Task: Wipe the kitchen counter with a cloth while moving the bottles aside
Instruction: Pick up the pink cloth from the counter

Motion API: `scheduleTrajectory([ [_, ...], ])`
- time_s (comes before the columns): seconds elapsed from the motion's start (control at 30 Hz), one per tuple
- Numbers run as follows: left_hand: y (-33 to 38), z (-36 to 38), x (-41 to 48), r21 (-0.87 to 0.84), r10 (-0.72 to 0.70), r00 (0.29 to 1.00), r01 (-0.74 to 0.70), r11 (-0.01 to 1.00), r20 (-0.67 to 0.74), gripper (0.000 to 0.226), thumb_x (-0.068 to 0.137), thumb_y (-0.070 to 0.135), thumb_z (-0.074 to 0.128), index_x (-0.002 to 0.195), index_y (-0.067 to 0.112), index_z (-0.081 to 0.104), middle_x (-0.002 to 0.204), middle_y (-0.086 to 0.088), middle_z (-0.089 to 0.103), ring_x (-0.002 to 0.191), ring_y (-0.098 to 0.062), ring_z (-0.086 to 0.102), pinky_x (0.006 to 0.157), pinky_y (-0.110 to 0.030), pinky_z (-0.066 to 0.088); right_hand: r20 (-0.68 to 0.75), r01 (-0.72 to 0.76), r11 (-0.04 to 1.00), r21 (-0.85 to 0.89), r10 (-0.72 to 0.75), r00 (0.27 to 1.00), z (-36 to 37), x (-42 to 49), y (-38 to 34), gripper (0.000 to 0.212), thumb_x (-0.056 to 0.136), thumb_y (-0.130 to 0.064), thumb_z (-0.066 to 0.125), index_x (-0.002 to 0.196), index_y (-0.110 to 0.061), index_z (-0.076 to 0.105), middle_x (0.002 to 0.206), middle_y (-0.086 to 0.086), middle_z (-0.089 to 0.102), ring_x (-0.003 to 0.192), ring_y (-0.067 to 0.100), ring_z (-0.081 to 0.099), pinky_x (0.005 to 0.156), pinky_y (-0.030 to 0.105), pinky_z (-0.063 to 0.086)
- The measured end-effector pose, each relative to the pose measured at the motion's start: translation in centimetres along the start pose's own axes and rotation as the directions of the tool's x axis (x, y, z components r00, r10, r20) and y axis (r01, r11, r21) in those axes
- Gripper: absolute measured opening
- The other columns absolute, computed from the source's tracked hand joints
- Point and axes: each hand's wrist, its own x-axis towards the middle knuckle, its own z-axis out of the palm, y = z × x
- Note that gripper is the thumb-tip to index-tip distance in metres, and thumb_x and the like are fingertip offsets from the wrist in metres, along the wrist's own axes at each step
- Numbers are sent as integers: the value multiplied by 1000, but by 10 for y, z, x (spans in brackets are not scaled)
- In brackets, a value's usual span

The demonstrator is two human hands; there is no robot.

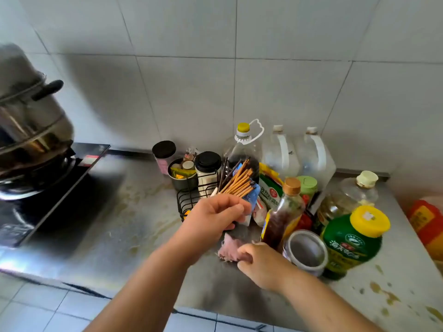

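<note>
The counter [124,212] is a big shiny metal top with yellow spots and smears on it. On your far left, a big steel pot [28,116] sits on a black stove [60,195].

The bottles stand in a bunch at the back right, by the tiled wall. Two clear jugs [299,156] are at the very back, touching each other. A green bottle [352,240] with a yellow cap is the closest one, on your right. Just beside it on the left lies a small metal tin [306,250], tipped so you see inside. A brown bottle [282,212] with a tan cap leans just behind the tin.

Your left hand [213,216] is closed around a bunch of chopsticks [237,180] and holds them up over a black wire rack [194,197].

Your right hand [261,262] is down on the counter, fingers curled tight on the pink cloth [227,248]. The cloth pokes out to the left of that hand. It lies right under your left hand and in front of the brown bottle, close to the tin.
</note>
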Motion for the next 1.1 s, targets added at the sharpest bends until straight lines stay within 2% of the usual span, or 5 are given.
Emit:
scheduleTrajectory([
  [0.17, -18, -5, -2, -17, -47, 993, 50, 999, 108, 18, 92, 19, 55, 96, 22, 72, 94, 0, 75, 90, -16, 69, 75, -23, 54, 19, -140, 956, -260, 150, 989, 29, 11, 10, 61, 93, -41, 50, 146, -16, 34, 160, 20, 1, 148, 30, 6, 118, 36, 15],
  [0.47, -83, 1, 6, 157, -468, 882, 455, 876, 53, 16, 87, 29, 56, 95, 19, 65, 96, -9, 70, 79, -16, 65, 67, -28, 50, -256, -28, 944, 330, 118, 960, 2, 4, -4, 20, 90, -36, 61, 76, -28, 72, 84, -5, 72, 75, 10, 62, 64, 22, 43],
  [0.63, -103, 12, 7, -215, -661, 742, 667, 713, 112, 38, 88, 48, 55, 103, 14, 61, 87, -13, 67, 81, -28, 65, 74, -39, 54, -179, 58, 472, 880, 216, 960, -12, -6, -19, 14, 87, -3, 63, 94, -14, 67, 62, -1, 69, 57, 8, 61, 54, 16, 47],
  [0.77, -96, 20, 13, -621, -625, 744, 611, 492, 237, 29, 89, 28, 60, 103, 2, 63, 78, -17, 64, 69, -27, 63, 58, -32, 56, -140, 122, 163, 979, 104, 985, -19, -16, -21, 15, 84, -2, 65, 91, -14, 68, 88, 18, 70, 86, 29, 63, 82, 41, 48],
  [1.1, -77, 14, 9, -667, -269, 925, 379, 642, 267, 34, 92, 18, 50, 123, 8, 59, 107, -15, 62, 88, -21, 61, 76, -34, 53, -160, 11, 726, 688, 137, 978, -18, -42, 1, 29, 78, -28, 78, 105, -24, 68, 97, -9, 75, 93, 8, 69, 86, 33, 56],
])
